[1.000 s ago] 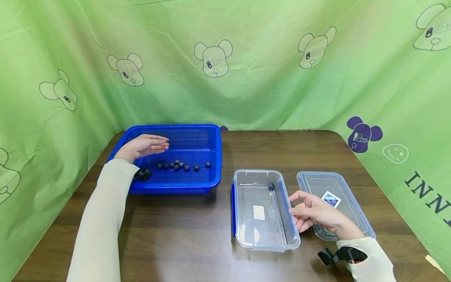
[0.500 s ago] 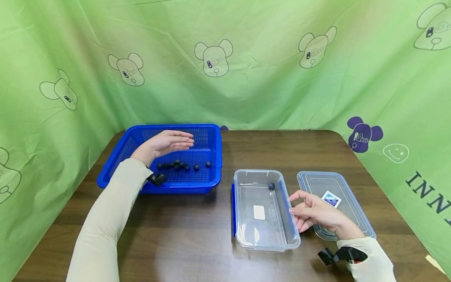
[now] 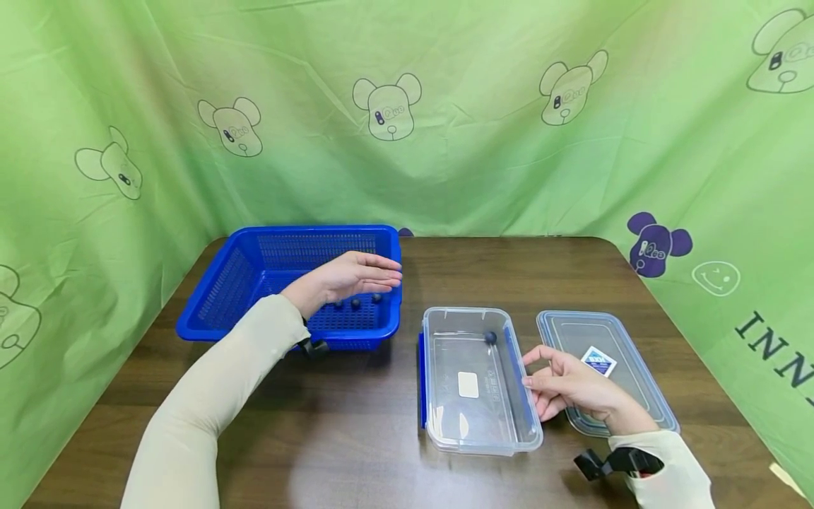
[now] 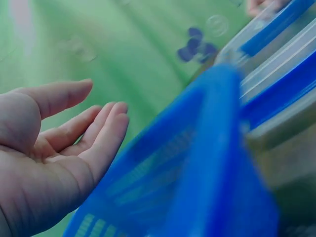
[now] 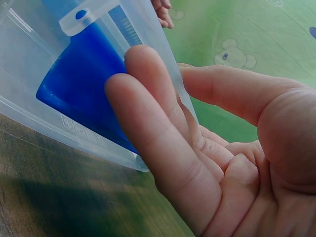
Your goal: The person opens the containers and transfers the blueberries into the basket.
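Over the right part of a blue plastic basket [image 3: 237,283] my left hand [image 3: 351,278] hovers, fingers extended and slightly cupped. In the left wrist view nothing shows between its thumb and fingers. Dark blueberry-like balls [image 3: 355,304] lie on the basket floor; the hand and forearm hide others. My right hand [image 3: 575,387] holds the right side of a clear plastic food container [image 3: 445,417], thumb at the rim. In the right wrist view two fingertips rest against its blue latch flap [image 5: 79,74]. One dark ball [image 3: 490,338] lies inside the container.
A clear lid [image 3: 626,367] with a blue-and-white label lies on the brown table [image 3: 356,438], partly under my right hand. Another blue flap [image 3: 422,382] hangs on the container's left side. A green curtain [image 3: 458,170] surrounds the table.
My left hand has moved right across the basket, from its left side to its right wall, now covering many of the dark balls. The right hand and container have stayed put.
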A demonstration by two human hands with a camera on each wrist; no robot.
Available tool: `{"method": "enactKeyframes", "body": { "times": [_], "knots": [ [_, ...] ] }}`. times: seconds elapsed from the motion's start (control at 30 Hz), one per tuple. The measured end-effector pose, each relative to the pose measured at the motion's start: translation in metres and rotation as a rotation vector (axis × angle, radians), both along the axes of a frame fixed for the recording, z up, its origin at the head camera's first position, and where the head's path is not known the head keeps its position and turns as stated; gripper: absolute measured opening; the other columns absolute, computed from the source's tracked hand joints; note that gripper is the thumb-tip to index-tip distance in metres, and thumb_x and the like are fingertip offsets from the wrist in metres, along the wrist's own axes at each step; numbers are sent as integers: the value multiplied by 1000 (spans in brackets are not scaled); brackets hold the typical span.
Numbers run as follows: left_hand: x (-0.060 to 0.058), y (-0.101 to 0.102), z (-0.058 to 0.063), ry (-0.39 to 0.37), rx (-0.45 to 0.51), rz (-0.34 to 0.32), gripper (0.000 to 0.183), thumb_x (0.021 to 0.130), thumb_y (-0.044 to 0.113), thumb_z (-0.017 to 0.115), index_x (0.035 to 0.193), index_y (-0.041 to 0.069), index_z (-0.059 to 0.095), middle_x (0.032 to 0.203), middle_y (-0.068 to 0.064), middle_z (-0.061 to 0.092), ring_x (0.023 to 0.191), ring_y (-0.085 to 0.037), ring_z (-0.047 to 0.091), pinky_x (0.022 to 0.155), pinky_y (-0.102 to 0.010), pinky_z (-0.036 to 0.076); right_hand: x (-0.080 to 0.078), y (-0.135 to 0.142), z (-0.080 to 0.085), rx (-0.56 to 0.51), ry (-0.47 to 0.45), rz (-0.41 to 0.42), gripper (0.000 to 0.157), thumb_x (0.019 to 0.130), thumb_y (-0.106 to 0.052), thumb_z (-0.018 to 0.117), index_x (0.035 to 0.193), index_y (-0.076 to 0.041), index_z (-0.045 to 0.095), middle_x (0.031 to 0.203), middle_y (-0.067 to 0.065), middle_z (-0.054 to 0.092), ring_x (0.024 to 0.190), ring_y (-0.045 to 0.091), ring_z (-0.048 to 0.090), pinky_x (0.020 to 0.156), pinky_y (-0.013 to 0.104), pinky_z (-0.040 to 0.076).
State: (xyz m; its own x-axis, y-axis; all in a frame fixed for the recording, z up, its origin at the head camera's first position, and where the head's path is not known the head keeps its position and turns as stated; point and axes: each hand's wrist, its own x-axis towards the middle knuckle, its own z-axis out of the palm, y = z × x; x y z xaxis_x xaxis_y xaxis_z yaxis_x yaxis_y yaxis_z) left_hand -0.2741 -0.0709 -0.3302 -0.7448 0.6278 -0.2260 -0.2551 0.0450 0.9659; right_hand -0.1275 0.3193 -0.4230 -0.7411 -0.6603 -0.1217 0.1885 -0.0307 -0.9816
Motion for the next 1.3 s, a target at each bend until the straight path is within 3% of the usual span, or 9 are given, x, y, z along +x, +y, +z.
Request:
{"method": "enactKeyframes", "body": {
  "times": [0.13,0.3,0.53,0.8,1.0,1.3],
  "knots": [
    [9,24,-5,-24,-27,-43,38,104,-6,40,140,-17,42,139,-33,49,132,-41,47,108,-40,44,0,0,0,4,1,-4,22,101,4,50,118,-3,40,81,7,72,68,13,71,62,31,61],
    [19,46,-7,-25,-60,-84,36,101,-7,48,137,-15,48,135,-31,53,128,-40,52,109,-43,43,0,0,1,4,2,-3,22,101,4,50,118,-4,40,81,7,72,68,13,71,62,31,61],
    [37,77,-11,-64,-78,-165,40,99,-10,52,138,-17,45,138,-36,47,127,-39,53,110,-45,41,0,0,1,2,-8,-1,21,101,3,50,119,-3,40,82,7,72,68,13,71,62,31,61],
    [50,112,-31,-75,-121,-171,39,98,-11,52,136,-20,45,137,-36,49,130,-44,48,106,-43,45,0,0,2,-1,0,-3,21,101,4,50,118,-4,41,81,7,72,68,12,71,62,31,61],
    [54,134,-45,-135,-149,-169,38,99,-12,46,136,-22,42,138,-37,46,130,-46,46,110,-48,40,0,0,0,-3,-8,-2,21,101,4,49,119,-4,40,81,7,72,68,13,71,62,31,61],
    [46,155,-61,-170,-216,-147,42,97,-10,50,136,-21,40,138,-33,48,131,-42,47,109,-45,43,0,0,0,-4,-6,-2,22,101,4,49,118,-5,41,81,6,72,68,12,70,62,30,61]
  ]
}}
